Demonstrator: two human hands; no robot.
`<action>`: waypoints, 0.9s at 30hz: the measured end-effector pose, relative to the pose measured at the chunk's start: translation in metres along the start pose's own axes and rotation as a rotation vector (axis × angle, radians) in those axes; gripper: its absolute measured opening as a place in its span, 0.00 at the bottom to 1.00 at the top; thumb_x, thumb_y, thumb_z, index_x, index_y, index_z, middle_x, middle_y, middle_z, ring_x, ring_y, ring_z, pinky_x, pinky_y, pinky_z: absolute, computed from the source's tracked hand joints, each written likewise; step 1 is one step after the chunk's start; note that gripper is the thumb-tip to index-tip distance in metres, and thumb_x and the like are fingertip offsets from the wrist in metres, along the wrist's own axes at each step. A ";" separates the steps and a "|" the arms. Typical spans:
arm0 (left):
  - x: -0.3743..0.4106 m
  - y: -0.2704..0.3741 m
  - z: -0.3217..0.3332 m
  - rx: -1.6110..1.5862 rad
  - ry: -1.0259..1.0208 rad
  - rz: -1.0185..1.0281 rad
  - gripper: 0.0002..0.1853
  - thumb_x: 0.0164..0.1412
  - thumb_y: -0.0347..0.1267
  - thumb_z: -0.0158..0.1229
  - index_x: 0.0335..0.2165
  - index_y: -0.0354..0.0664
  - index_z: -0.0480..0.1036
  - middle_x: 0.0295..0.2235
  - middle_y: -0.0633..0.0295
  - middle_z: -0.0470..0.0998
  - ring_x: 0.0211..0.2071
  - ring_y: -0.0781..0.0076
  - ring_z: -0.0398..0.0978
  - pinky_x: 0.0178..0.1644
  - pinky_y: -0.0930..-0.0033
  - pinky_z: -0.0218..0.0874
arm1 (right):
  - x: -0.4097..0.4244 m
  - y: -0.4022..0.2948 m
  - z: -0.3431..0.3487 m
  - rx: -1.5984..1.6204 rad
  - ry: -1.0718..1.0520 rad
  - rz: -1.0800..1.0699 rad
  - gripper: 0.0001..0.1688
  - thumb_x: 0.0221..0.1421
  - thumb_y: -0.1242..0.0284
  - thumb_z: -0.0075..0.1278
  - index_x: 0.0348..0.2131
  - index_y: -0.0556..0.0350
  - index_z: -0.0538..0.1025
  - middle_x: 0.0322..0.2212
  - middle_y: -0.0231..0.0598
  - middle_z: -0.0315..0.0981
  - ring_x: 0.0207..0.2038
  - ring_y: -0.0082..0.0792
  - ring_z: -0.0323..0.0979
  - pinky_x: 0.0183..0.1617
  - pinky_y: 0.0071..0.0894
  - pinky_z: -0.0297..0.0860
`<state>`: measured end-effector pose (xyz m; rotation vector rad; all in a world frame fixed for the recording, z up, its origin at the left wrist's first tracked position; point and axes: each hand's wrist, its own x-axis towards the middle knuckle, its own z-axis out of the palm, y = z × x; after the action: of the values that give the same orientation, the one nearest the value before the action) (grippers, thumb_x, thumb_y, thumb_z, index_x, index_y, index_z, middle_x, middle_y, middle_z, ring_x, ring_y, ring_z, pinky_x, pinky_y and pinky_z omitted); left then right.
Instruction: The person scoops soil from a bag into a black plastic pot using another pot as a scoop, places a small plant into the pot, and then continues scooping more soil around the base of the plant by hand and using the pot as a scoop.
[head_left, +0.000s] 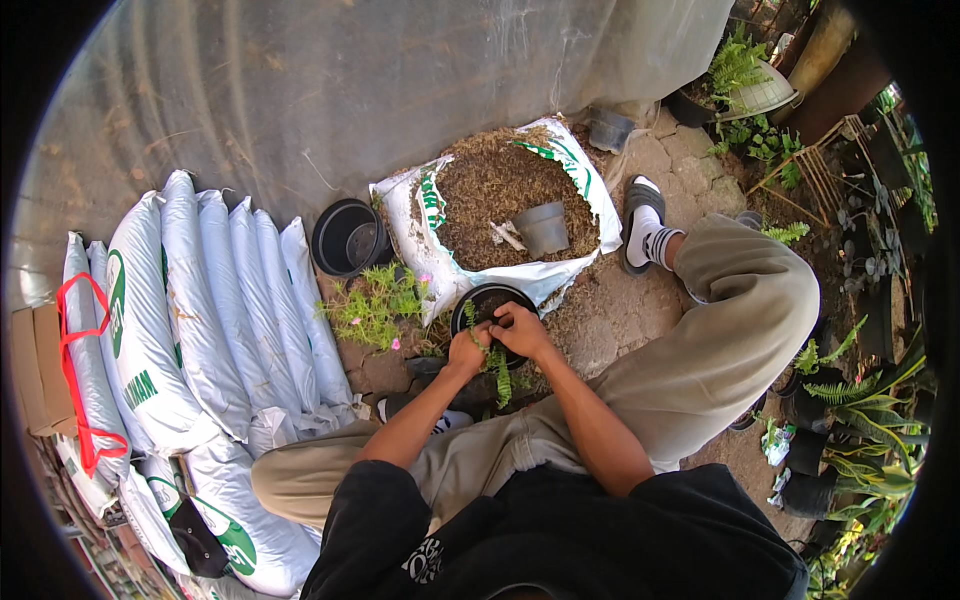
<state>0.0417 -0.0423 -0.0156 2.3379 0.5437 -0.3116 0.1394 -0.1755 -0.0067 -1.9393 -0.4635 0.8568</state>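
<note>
A round black plastic pot stands before me, with dark soil inside. My left hand is at its near left side, fingers closed around the stem of a small green fern. Over the pot, my right hand has its fingertips pinched together close to my left fingers; whether they grip the fern is hidden. Beyond the pot lies a torn-open white sack full of brown, loose growing medium. A small grey plastic pot lies tilted on this medium, beside a few pale pieces.
Left of the sack are an empty black pot and a pink-flowered plant. Several filled white sacks are stacked at the left. Plastic sheeting hangs behind. Another grey pot stands near the paving; potted plants line the right.
</note>
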 end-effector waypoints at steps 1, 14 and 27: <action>0.002 -0.007 0.003 0.012 0.009 0.027 0.21 0.61 0.39 0.41 0.44 0.41 0.74 0.28 0.42 0.76 0.30 0.45 0.76 0.32 0.52 0.65 | 0.000 -0.001 0.000 0.003 -0.003 -0.006 0.27 0.48 0.66 0.61 0.46 0.60 0.73 0.36 0.50 0.78 0.40 0.44 0.78 0.44 0.39 0.72; 0.007 -0.027 0.015 0.289 0.038 0.187 0.23 0.41 0.18 0.58 0.41 0.38 0.75 0.42 0.51 0.78 0.35 0.49 0.78 0.37 0.57 0.72 | -0.002 -0.014 0.000 -0.015 -0.016 0.040 0.26 0.47 0.67 0.61 0.45 0.60 0.73 0.36 0.49 0.79 0.40 0.44 0.78 0.45 0.39 0.72; 0.004 -0.026 0.011 0.317 0.029 0.268 0.21 0.45 0.20 0.58 0.42 0.36 0.74 0.45 0.52 0.76 0.41 0.51 0.77 0.41 0.58 0.71 | 0.000 -0.007 0.002 -0.010 0.007 0.001 0.25 0.47 0.67 0.62 0.44 0.58 0.74 0.36 0.49 0.79 0.40 0.44 0.78 0.44 0.40 0.72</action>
<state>0.0330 -0.0314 -0.0400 2.6871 0.1977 -0.2527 0.1383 -0.1710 -0.0012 -1.9518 -0.4629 0.8494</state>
